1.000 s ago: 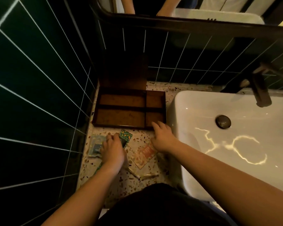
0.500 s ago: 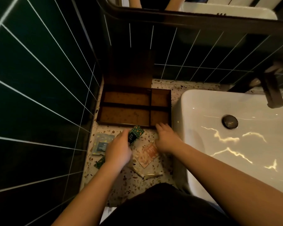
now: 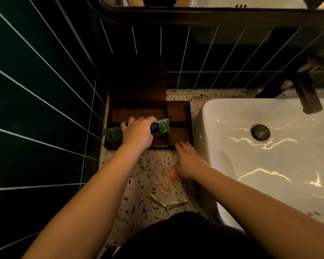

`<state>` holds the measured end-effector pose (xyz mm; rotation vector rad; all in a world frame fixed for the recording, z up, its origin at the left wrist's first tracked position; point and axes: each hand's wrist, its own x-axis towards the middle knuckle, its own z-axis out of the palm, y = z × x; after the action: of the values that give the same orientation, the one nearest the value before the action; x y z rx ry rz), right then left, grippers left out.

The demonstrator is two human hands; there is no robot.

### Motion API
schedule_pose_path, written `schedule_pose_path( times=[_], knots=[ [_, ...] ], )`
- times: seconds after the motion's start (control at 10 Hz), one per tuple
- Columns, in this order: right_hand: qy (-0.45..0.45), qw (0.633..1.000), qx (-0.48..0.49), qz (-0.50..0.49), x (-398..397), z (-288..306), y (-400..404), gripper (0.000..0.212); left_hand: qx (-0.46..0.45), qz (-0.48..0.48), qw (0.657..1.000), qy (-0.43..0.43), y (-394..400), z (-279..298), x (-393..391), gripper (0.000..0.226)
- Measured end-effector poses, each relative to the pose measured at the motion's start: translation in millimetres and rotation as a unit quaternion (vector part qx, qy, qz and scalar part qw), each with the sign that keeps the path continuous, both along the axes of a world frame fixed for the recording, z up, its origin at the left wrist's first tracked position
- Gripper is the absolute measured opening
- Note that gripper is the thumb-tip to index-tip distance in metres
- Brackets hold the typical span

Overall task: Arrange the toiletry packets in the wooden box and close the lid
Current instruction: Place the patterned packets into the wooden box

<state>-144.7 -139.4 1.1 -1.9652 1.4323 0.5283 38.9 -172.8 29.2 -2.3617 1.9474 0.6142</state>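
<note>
The dark wooden box (image 3: 179,111) stands open on the terrazzo counter, its lid (image 3: 138,81) raised against the back tiles. My left hand (image 3: 137,132) is over the box's front left compartment, shut on a green patterned packet (image 3: 160,126). Its other end, or a second green packet (image 3: 112,133), shows to the left of the hand. My right hand (image 3: 189,159) rests flat on the counter at the box's front right corner, fingers apart, holding nothing. An orange packet (image 3: 168,179) lies under its wrist, with clear thin sachets (image 3: 165,200) nearer me.
A white basin (image 3: 269,165) with a dark drain plug (image 3: 260,132) fills the right side, a dark tap (image 3: 307,94) above it. Dark green tiled walls close the left (image 3: 36,109) and back. The counter strip between wall and basin is narrow.
My left hand lifted a green packet from the counter and carried it forward over the box. The pale packet at the left is out of sight. My right hand stayed put.
</note>
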Motion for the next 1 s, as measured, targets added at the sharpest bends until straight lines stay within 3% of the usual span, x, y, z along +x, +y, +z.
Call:
schedule_pose_path(
  times=[0.3, 0.4, 0.5, 0.6, 0.7, 0.8, 1.0],
  knots=[
    [-0.002, 1.0, 0.003, -0.001, -1, 0, 0, 0.082, 0.123, -0.034, 0.992, -0.011, -15, -33, 4, 0.053],
    [-0.006, 1.0, -0.001, 0.0, -2, 1, 1, 0.083, 0.067, -0.03, 0.997, 0.003, -7, -47, 8, 0.052],
    [-0.008, 1.0, -0.003, -0.002, -1, 2, 2, 0.083, -0.044, -0.016, 0.999, 0.013, 9, -52, 12, 0.052],
    [-0.007, 1.0, -0.003, 0.0, -2, 3, 2, 0.083, -0.077, 0.038, 0.996, 0.006, 28, -46, 10, 0.044],
    [-0.004, 1.0, -0.002, 0.0, -1, 1, 2, 0.083, 0.043, 0.067, 0.997, -0.015, 46, -42, 6, 0.049],
    [-0.002, 1.0, -0.003, 0.0, 0, 1, 1, 0.084, 0.108, 0.033, 0.993, -0.03, 56, -46, 5, 0.056],
    [0.002, 1.0, -0.002, 0.005, 0, -1, 0, 0.085, 0.12, 0.01, 0.993, -0.004, 46, -48, 14, 0.058]
  ],
)
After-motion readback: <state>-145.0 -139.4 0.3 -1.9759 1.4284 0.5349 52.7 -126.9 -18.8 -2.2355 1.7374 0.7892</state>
